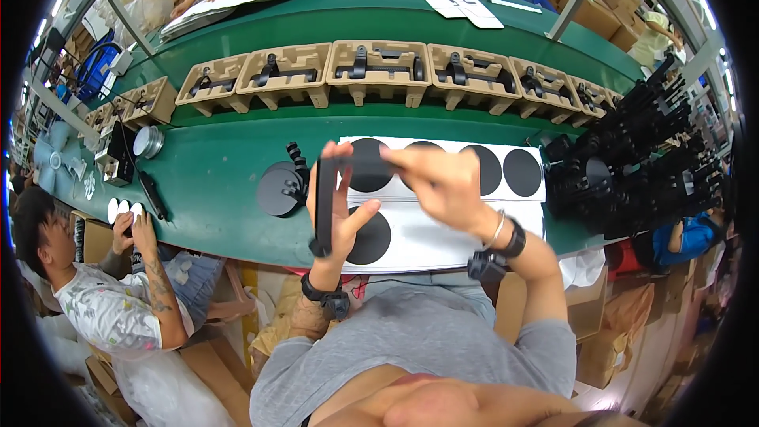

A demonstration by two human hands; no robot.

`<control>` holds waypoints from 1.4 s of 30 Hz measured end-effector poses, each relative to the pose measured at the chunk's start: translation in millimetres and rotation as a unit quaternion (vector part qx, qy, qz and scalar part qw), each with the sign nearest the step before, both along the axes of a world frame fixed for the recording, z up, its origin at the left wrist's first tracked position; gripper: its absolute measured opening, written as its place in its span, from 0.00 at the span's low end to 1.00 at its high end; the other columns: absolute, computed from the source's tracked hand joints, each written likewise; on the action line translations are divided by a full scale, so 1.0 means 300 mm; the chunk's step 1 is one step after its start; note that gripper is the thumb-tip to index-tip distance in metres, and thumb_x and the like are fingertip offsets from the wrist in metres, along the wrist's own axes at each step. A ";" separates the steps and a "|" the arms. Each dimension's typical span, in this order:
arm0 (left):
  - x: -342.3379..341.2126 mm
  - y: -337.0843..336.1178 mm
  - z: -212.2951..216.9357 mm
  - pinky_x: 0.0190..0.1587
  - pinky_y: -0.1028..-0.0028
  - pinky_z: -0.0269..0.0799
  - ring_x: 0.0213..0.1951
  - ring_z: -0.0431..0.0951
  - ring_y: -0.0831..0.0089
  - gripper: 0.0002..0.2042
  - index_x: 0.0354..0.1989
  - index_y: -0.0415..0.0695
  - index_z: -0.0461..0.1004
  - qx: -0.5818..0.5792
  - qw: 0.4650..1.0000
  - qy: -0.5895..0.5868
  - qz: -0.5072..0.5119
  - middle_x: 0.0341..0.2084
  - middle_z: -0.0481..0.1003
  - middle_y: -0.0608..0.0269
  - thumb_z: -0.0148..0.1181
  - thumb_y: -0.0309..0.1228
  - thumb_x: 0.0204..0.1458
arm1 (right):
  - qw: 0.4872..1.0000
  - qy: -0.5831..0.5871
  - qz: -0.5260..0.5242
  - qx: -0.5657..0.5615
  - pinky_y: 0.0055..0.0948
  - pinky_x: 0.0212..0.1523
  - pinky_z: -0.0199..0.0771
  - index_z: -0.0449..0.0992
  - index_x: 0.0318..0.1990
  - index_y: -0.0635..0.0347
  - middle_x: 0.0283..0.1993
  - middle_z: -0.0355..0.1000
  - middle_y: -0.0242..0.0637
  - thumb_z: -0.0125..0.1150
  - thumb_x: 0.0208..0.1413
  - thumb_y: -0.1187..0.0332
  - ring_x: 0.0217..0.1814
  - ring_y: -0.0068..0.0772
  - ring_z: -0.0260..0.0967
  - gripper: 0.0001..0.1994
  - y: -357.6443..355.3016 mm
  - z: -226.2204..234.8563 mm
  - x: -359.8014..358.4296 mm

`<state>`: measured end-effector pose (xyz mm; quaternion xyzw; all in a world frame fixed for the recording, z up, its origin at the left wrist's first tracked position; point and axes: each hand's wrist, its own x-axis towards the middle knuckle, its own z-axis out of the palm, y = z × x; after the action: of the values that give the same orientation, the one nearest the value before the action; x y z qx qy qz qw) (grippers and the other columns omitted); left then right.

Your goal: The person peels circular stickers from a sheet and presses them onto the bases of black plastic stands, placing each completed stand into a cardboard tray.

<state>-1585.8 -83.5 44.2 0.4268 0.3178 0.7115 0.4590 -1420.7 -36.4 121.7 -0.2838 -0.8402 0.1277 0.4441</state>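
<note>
Two hands over white sticker sheet (474, 225): L hand (338, 204) clamps black bar (325, 204) upright, long axis 12–6, R hand (443, 182) at its 3 o'clock, fingers pinched near bar's top, contents unclear.

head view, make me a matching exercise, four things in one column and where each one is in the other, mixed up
Things:
1. black bar-shaped part
2. sheet of black round stickers
3. moulded pulp trays
4. pile of black parts

Places:
A. in a row along the middle of the green conveyor belt
B. on the person's right, at the belt's edge
C. upright in the left hand
D. flat on the belt under the right hand

Pairs: 1-C, 2-D, 3-A, 4-B
</note>
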 end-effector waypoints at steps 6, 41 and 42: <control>-0.048 -0.053 -0.044 0.59 0.58 0.61 0.61 0.63 0.52 0.19 0.44 0.43 0.76 -0.002 0.890 0.439 0.120 0.55 0.68 0.52 0.65 0.23 0.39 | 0.991 -0.083 -0.097 0.035 0.40 0.38 0.75 0.78 0.42 0.65 0.35 0.75 0.53 0.62 0.47 0.75 0.35 0.53 0.75 0.13 0.496 0.049 -0.265; -0.175 -0.122 -0.103 0.36 0.64 0.73 0.41 0.71 0.59 0.26 0.34 0.41 0.73 0.041 0.792 0.605 0.077 0.41 0.71 0.58 0.74 0.43 0.27 | 0.987 0.048 0.025 -0.154 0.33 0.55 0.66 0.74 0.48 0.61 0.54 0.69 0.44 0.54 0.54 0.76 0.55 0.45 0.68 0.13 0.153 -0.232 -0.239; -0.178 -0.121 -0.099 0.35 0.64 0.74 0.41 0.71 0.59 0.25 0.34 0.42 0.74 0.038 0.785 0.614 0.076 0.41 0.71 0.59 0.73 0.41 0.27 | 0.988 0.063 0.010 -0.142 0.32 0.51 0.68 0.75 0.44 0.62 0.51 0.70 0.43 0.54 0.53 0.78 0.52 0.43 0.70 0.11 0.163 -0.284 -0.238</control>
<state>-1639.0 -119.8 14.5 0.7648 0.5368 0.3434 0.0955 -1492.1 12.5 36.3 -0.3267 -0.7869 0.2682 0.4496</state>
